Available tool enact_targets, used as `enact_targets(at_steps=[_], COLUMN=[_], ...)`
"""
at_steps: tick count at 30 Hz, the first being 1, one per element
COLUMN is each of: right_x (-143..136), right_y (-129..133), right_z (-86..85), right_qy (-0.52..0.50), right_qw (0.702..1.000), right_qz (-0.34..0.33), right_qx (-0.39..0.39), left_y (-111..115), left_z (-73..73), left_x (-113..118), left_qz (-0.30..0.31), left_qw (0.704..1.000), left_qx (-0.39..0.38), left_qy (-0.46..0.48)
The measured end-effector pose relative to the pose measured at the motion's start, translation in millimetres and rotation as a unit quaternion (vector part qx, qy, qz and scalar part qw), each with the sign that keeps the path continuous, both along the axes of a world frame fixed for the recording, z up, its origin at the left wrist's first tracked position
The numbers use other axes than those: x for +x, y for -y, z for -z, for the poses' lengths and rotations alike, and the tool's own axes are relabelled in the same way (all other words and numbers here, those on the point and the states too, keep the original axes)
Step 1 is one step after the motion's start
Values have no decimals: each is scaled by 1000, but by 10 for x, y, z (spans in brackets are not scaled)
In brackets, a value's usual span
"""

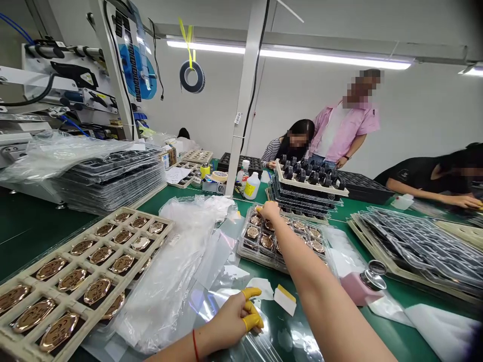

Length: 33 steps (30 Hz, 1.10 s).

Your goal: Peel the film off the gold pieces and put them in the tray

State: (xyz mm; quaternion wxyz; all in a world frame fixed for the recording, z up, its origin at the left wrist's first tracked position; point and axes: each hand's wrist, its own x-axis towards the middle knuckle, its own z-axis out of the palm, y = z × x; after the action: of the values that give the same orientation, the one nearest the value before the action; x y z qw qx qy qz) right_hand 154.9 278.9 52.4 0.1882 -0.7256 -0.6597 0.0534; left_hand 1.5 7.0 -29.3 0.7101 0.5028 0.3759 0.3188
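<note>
My right hand (268, 210) stretches forward over a clear plastic tray (247, 250) of rose-gold watch-case parts (266, 242). Its fingers are bent down at the tray's far left corner, and what they grip is hidden. Yellow finger cots cover the fingertips of my left hand (241, 314). That hand hovers low over clear plastic film (211, 301), index finger stretched out and the others loosely curled, with nothing visible between them. Just beyond it lies a small white card with a yellow edge (286, 300).
A beige tray (88, 236) of similar rose-gold parts stands at left beside plastic bags (169, 256). On the right are a pink pump bottle (362, 286) and stacked trays (415, 246). Black watches (313, 173) top a stack behind. Several people are beyond the bench.
</note>
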Motion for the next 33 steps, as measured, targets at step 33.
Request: enact_targets(at_steps=[33], right_x=[183], right_y=[2769], right_z=[424], right_qy=[-186], right_qw=[900], right_qz=[-376], right_qx=[116], left_y=[37], left_z=[-200], left_x=[-76], left_qz=[-1], left_qw=[998], left_qx=[60], left_qy=[7])
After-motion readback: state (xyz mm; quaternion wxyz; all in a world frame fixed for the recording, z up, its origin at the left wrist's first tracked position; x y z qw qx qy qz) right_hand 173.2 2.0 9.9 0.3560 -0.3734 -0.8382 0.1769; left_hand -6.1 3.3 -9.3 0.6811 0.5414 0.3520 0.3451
